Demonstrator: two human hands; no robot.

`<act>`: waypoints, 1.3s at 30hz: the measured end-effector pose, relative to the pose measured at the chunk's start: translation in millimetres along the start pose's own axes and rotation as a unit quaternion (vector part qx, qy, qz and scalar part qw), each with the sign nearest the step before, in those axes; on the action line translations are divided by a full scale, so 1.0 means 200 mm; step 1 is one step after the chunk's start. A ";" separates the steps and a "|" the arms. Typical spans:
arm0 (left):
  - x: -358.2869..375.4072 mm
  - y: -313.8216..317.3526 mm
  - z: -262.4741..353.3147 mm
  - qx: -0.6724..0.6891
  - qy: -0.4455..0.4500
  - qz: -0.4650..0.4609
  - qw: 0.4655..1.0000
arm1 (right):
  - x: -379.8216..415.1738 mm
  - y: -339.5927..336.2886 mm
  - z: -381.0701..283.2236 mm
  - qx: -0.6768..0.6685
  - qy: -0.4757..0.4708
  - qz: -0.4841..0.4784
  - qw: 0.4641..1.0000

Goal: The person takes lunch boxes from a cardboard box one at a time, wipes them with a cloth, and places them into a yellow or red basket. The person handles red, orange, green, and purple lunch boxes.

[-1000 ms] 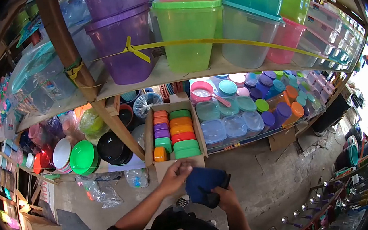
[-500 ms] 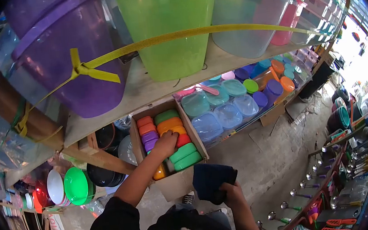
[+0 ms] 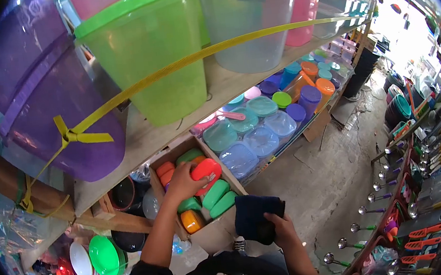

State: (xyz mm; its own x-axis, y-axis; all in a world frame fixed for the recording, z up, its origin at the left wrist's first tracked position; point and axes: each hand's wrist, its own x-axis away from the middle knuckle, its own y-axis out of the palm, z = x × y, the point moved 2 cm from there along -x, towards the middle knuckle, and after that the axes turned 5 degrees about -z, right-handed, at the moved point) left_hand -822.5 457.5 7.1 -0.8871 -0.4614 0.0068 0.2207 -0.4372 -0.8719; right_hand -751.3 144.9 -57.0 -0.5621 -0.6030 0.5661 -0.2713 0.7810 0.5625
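My left hand (image 3: 184, 183) grips a red rounded plastic container (image 3: 207, 176) at the top of an open cardboard box (image 3: 228, 176). The red piece is tilted, and its exact kind is not plain. Around it in the box lie green containers (image 3: 219, 197), an orange one (image 3: 191, 221) and several others, partly covered by my hand and forearm. My right hand (image 3: 281, 228) is closed on a folded dark blue cloth (image 3: 256, 218), held in front of my body just right of the box.
Above the box runs a wooden shelf (image 3: 143, 140) with large purple and green bins (image 3: 148, 64) behind a yellow strap (image 3: 170, 72). Clear lidded containers (image 3: 239, 157) stand beyond the box. Ladles (image 3: 371, 209) hang at the right. Bowls (image 3: 105, 257) sit at lower left.
My left hand has lifted the red container from among the others and tilted it. The view has shifted and turned a little. The cloth stays in my right hand.
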 end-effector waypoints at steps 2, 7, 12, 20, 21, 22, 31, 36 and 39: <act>0.07 -0.04 0.05 0.241 -0.085 -0.017 0.967 | 0.02 -0.01 -0.02 -0.019 -0.039 0.002 0.999; 0.20 0.23 0.25 0.737 -0.062 -0.097 0.666 | 0.22 0.09 -0.16 -0.029 -0.165 0.003 0.986; 0.33 0.40 0.68 0.830 -0.016 -0.192 0.524 | 0.38 0.23 -0.18 0.280 -0.149 -0.073 0.945; 0.30 0.37 1.13 0.855 0.026 -0.285 0.432 | 0.57 0.15 -0.47 0.570 -0.528 0.090 0.623; 0.30 0.38 1.17 0.855 0.030 -0.291 0.428 | 0.59 0.13 -0.52 0.572 -0.530 0.097 0.619; 0.30 0.39 1.22 0.851 0.044 -0.302 0.428 | 0.62 0.13 -0.57 0.614 -0.514 0.113 0.588; 0.27 0.54 1.31 0.768 0.035 -0.312 0.559 | 0.67 0.16 -0.70 0.720 -0.486 0.103 0.484; 0.13 0.63 1.21 0.723 0.052 -0.301 0.619 | 0.69 0.11 -0.54 0.726 -0.504 0.017 0.466; 0.12 0.54 1.23 0.860 0.032 -0.278 0.427 | 0.67 0.02 -0.40 0.713 -0.486 -0.082 0.498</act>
State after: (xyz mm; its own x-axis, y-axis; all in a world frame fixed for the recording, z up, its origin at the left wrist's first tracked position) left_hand -720.2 210.4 33.4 -0.9933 0.0804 -0.0827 -0.1086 -0.4110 0.9051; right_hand -765.0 54.1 68.2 -0.3651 -0.8559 -0.3663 -0.2652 0.4728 -0.8403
